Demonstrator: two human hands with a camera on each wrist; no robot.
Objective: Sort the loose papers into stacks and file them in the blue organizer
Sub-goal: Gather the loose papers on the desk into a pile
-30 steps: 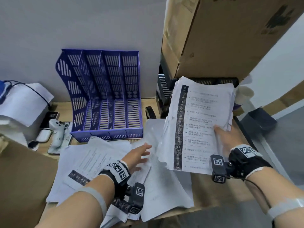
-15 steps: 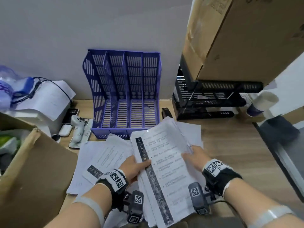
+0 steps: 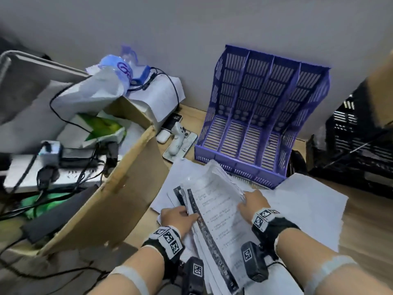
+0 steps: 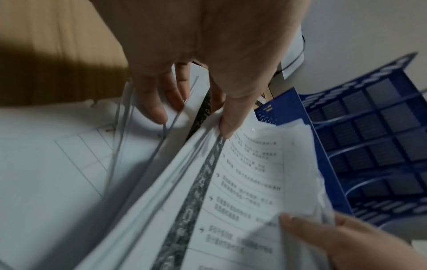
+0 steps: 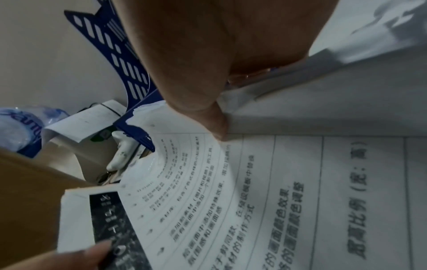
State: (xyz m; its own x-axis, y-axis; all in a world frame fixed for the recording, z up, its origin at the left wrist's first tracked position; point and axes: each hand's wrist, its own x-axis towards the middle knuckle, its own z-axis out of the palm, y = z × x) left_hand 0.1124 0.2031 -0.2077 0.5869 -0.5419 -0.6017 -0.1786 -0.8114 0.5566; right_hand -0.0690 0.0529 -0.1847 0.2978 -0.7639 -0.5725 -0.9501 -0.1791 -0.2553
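**Paper stack held at both side edges, blue organizer behind**

Left hand [image 3: 177, 216]: thumb on top, fingers [image 4: 159, 107] curled under the stack's left edge, gripping the paper stack [image 3: 214, 211]. Right hand [image 3: 252, 202]: thumb pressed on the right edge, fingers hidden beneath, likewise gripping. Stack: over loose sheets [image 3: 306, 205] on the worktop [image 3: 370, 220], just in front of the blue organizer [image 3: 261, 116], whose four slots stand open. Cardboard box [image 3: 119, 188]: close on the left. Black tray rack [image 3: 357, 145]: right of the organizer.
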